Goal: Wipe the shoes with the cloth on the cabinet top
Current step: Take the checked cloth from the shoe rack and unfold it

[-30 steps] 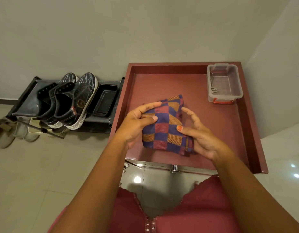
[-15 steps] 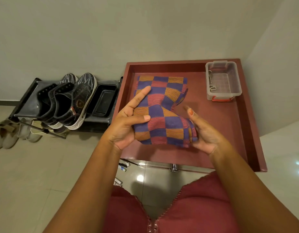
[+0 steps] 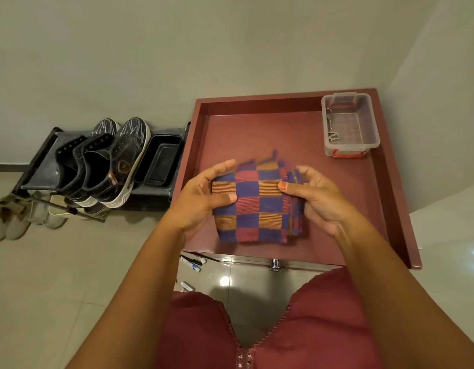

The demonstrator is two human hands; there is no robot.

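I am holding the cloth (image 3: pixel 254 206) between both hands just above the near middle of the cabinet top (image 3: pixel 305 134); the left hand (image 3: pixel 201 201) is gripping its left edge with the thumb laid across the front and the fingers curling over the far edge, and the right hand (image 3: pixel 314 201) is pinching the right edge, thumb on top and fingers wrapped behind. The cloth is looking soft, light and floppy to me, a woven check folded into a thick pad, so I am judging it will sag and unfold unless I am clamping several layers together. The best hold is probably along the stacked folds at the right side, where the layers are bunching, with one hand free for a shoe. The far edge is blurred, so I cannot say for sure how many folds are there. The shoes (image 3: pixel 116 161) are standing on the rack (image 3: pixel 161 161) at the left, well apart from the cloth, and a clear box (image 3: pixel 350 123) is sitting in the far right corner of the cabinet top. Compared with half a second ago, the flap that was lying open toward the far side is now folded in, the pad is squarer and more compact, and my hands are sitting closer together on its two sides.
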